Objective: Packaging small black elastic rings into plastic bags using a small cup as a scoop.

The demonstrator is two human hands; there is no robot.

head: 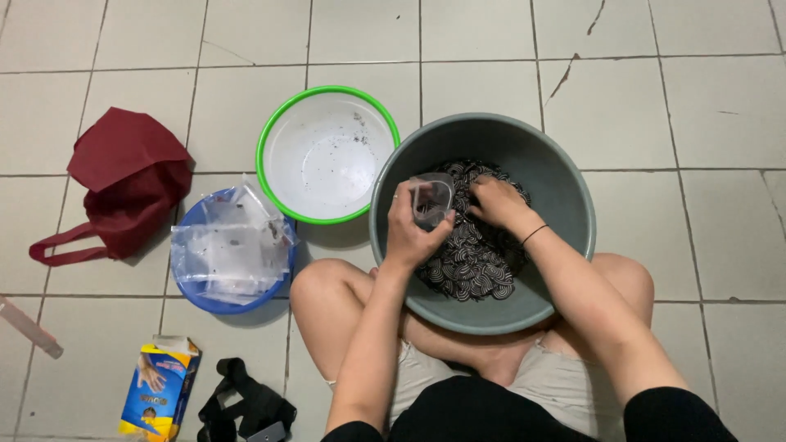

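Head view, looking straight down: person sits cross-legged on a tiled floor (pixel 688 115) with a big grey basin (pixel 565 188) resting between the knees. Basin holds a heap of small dark pieces with pale stripes (pixel 471 258); what they are exactly is too small to tell. Left hand (pixel 409 229) is closed around a small clear plastic cup (pixel 431 200), held tilted over the heap, inside the basin's left side. Right hand (pixel 498 202) is down on the pile near the basin's middle, fingers curled into the pieces; cannot tell whether anything is pinched. Thin dark band sits on the right wrist (pixel 534 235). Just left of the basin, rims almost touching, a white bowl with a green rim (pixel 274 131), a few dark specks inside. Below-left of that, a blue bowl (pixel 192 221) piled with clear plastic bags (pixel 229 250). Further left, a dark red cloth bag (pixel 131 180) lies crumpled with its strap out. Bottom left: a yellow and blue box (pixel 160 391) and a black strap (pixel 246 405) lie side by side. At the far left edge, a pale stick-like thing (pixel 29 327).
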